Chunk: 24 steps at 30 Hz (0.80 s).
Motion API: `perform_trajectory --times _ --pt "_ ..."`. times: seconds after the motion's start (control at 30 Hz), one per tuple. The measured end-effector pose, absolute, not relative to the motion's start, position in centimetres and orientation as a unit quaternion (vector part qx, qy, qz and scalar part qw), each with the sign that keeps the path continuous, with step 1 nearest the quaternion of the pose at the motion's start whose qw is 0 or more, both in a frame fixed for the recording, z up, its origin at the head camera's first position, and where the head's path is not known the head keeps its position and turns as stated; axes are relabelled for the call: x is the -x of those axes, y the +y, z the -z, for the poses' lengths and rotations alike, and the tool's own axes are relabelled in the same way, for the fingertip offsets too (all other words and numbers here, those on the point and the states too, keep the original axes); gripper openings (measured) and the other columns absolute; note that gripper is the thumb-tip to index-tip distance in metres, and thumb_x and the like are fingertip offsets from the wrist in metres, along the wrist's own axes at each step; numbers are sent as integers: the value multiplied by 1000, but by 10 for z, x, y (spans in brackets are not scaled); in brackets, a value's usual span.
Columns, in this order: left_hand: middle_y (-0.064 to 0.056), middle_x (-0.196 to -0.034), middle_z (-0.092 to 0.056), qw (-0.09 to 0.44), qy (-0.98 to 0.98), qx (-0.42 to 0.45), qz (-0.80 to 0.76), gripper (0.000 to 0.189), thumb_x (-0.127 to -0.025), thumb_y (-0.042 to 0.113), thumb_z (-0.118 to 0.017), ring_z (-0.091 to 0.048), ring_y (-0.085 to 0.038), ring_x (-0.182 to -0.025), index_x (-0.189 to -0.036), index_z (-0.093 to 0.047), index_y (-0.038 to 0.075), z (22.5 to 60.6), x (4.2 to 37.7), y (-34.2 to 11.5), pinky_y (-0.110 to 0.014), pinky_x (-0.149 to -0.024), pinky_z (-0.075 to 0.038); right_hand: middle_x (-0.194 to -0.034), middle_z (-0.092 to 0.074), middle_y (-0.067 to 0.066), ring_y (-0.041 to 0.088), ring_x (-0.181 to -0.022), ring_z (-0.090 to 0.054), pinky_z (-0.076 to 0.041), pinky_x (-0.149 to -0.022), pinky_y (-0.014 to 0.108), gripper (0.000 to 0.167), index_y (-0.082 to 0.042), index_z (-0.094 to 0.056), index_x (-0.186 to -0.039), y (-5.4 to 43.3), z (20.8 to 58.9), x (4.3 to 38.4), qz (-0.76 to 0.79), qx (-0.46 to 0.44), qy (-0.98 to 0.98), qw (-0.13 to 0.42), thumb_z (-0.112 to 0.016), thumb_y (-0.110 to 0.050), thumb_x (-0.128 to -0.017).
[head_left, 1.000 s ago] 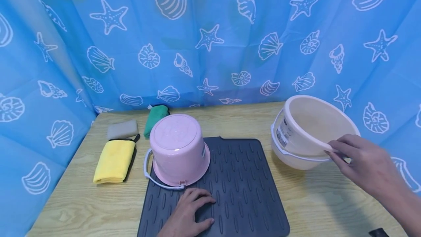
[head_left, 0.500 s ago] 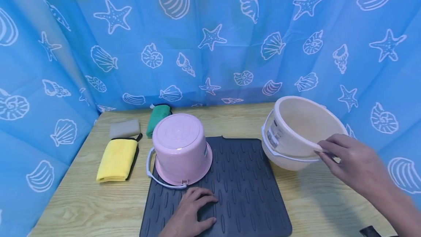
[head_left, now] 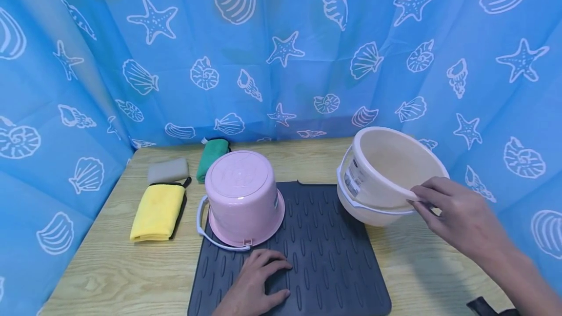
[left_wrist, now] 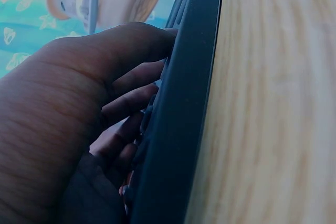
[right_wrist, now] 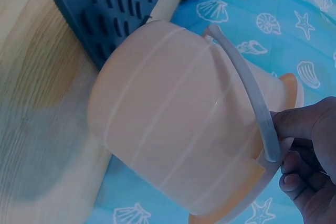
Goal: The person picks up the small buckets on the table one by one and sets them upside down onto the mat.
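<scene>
My right hand (head_left: 452,213) pinches the rim of a cream bucket (head_left: 373,179), which tilts with its mouth up and toward the right. The bucket's base overlaps the right edge of the dark ridged mat (head_left: 325,257) in the head view. Its handle (right_wrist: 247,87) hangs down against the outside, close to my thumb in the right wrist view. My left hand (head_left: 256,282) rests on the mat with relaxed, spread fingers, holding nothing. Just beyond it, a pink bucket (head_left: 241,194) stands upside down on the mat, its handle (head_left: 219,245) lying around the rim.
On the wooden table (head_left: 101,267) at the left lie a folded yellow cloth (head_left: 158,213), a grey block (head_left: 168,170) and a green cloth (head_left: 212,157). A blue curtain with shells (head_left: 303,52) surrounds the table. A black strap-like item (head_left: 480,306) shows at the lower right.
My right hand has carried the cream bucket leftward, from beside the mat to over its right edge. My left hand and the pink bucket have stayed in place.
</scene>
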<state>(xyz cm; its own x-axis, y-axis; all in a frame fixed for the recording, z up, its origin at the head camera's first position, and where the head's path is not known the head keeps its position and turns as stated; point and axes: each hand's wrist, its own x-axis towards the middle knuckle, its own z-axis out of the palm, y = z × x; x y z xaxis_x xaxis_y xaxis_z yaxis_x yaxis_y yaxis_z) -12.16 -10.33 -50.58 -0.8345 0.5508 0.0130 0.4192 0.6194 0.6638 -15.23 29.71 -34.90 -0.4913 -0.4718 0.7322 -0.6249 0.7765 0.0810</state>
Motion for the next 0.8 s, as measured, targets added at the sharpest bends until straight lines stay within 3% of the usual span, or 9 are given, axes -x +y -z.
perform_trajectory --times 0.8 --pt "14 -128 -53 97 894 -280 -335 37 -88 43 -75 -43 -15 -120 -122 -68 32 504 124 -102 -51 -101 -41 -85 -65 0 12 -67 -61 -48 -57 29 55 -5 -75 -88 275 351 159 -124 -341 -846 390 -43 -45 -106"
